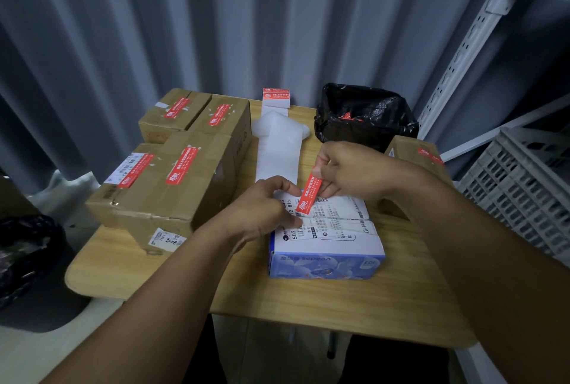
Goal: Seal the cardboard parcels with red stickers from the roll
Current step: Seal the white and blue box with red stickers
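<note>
- Red rectangular paper sticker point(309, 195): held slanting over the top of the blue-and-white printed carton point(327, 260), its lower end at the carton's white shipping label; not yet pressed flat.
- Right hand point(348, 174): thumb and forefinger pinch the sticker's upper end.
- Left hand point(265, 208): fingers curled, resting on the carton top just beside the sticker's lower end; whether it grips the sticker cannot be told.
- Done: four brown cardboard parcels point(172, 180) stacked left of the carton, each stickered; one brown parcel point(413, 152) behind-right of it, likewise.
- Left: by appearance, this carton only.
- White backing strip point(279, 152): runs away behind the carton; the next sticker sits at its far end.
- Room: pale wooden table point(339, 300) bare in front of the carton to the near edge; the stack stands close on the left, and a black bag-lined bin point(364, 115) sits behind.
</note>
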